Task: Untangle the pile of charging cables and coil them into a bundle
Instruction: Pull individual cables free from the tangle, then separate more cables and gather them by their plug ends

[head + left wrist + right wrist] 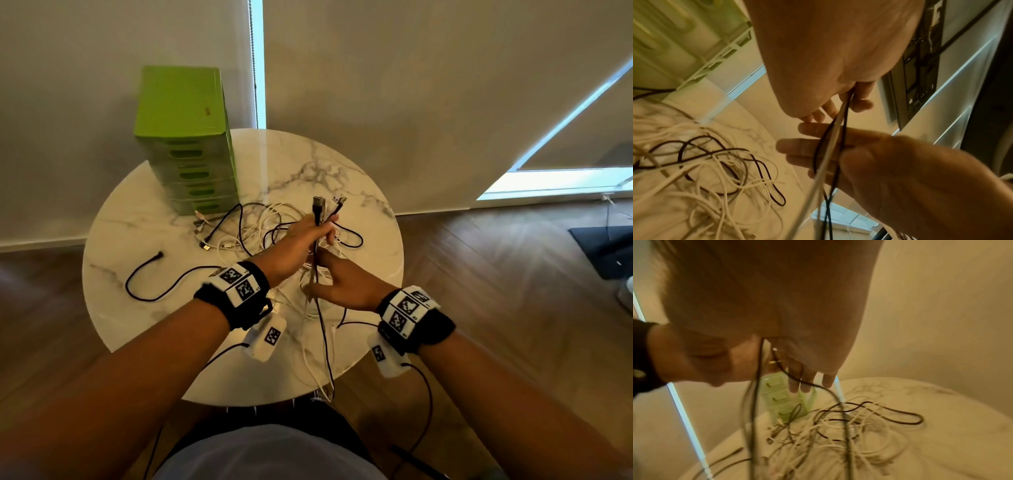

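My left hand (305,236) grips a bunch of black and white cable ends, and their plugs (322,205) stick up above the fist. Just below it, my right hand (329,277) pinches the same strands between thumb and fairly straight fingers (797,146). The held strands (323,342) hang down past the table's near edge. A tangled pile of white and black cables (253,229) lies on the marble table (359,192) behind my hands, and the pile (838,426) also shows in the right wrist view. One black cable (150,291) snakes off to the left.
A green drawer unit (185,137) stands at the back left of the round table, touching the pile's far end. Wood floor surrounds the table, with a dark mat (603,246) on the right. Thin black leads run from both wrist cameras.
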A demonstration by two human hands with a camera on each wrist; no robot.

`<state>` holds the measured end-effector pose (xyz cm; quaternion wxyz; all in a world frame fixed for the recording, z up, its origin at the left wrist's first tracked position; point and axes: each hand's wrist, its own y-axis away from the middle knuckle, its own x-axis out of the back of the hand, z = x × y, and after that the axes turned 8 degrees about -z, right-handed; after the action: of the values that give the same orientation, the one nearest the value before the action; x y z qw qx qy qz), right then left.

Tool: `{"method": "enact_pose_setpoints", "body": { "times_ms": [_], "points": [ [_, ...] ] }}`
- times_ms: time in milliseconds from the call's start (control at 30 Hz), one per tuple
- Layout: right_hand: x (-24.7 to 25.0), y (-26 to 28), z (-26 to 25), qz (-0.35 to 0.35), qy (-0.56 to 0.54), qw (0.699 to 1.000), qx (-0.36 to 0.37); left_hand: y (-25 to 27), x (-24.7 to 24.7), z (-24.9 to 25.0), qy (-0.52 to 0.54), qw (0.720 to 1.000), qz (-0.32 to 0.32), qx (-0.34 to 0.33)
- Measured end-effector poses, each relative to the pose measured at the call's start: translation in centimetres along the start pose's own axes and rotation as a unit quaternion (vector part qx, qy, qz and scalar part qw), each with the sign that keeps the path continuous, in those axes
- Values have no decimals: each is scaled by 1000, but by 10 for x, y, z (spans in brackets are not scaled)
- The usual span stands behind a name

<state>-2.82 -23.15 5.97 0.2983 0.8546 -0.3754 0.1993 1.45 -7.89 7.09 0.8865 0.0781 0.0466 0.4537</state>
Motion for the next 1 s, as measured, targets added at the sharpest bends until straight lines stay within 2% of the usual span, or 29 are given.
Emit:
{"method": "enact_pose_setpoints", "body": {
  "times_ms": [100, 167, 233, 300, 367, 467, 567, 633, 700, 800, 867, 933, 1000],
  "points": [
    [-10, -7, -16, 67, -53, 996, 13, 8, 17, -1, -48, 999, 9, -1],
    [-10, -6, -28, 59, -106, 992, 24, 19, 25, -3, 28, 999, -27, -10],
    [-7, -3, -45, 27, -182, 982, 45, 28, 28, -7, 133, 988, -76, -9],
    [-2, -2, -63, 7, -261, 964, 52, 40, 27, -16, 217, 968, -129, 23],
    [6, -5, -77, 2, -333, 942, 29, 49, 23, -31, 267, 945, -176, 65],
    [16, -16, -88, -28, -385, 923, 12, 62, 23, -52, 237, 937, -251, 62],
    [19, -30, -95, -47, -381, 923, 17, 75, 39, -42, 149, 959, -232, 72],
    [16, -42, -105, -55, -389, 919, 29, 84, 55, -36, 74, 973, -201, 85],
    [11, -56, -117, -56, -376, 924, 44, 95, 74, -31, 33, 985, -138, 99],
    [-1, -81, -136, -65, -349, 932, 75, 115, 104, -28, -65, 993, 26, 97],
    [-13, -99, -149, -72, -359, 927, 82, 129, 125, -37, -156, 970, 168, 75],
    [-28, -113, -165, -77, -368, 922, 91, 145, 140, -49, -239, 923, 296, 55],
    [-43, -124, -183, -83, -380, 915, 108, 158, 147, -61, -290, 881, 372, 30]
  ]
}}
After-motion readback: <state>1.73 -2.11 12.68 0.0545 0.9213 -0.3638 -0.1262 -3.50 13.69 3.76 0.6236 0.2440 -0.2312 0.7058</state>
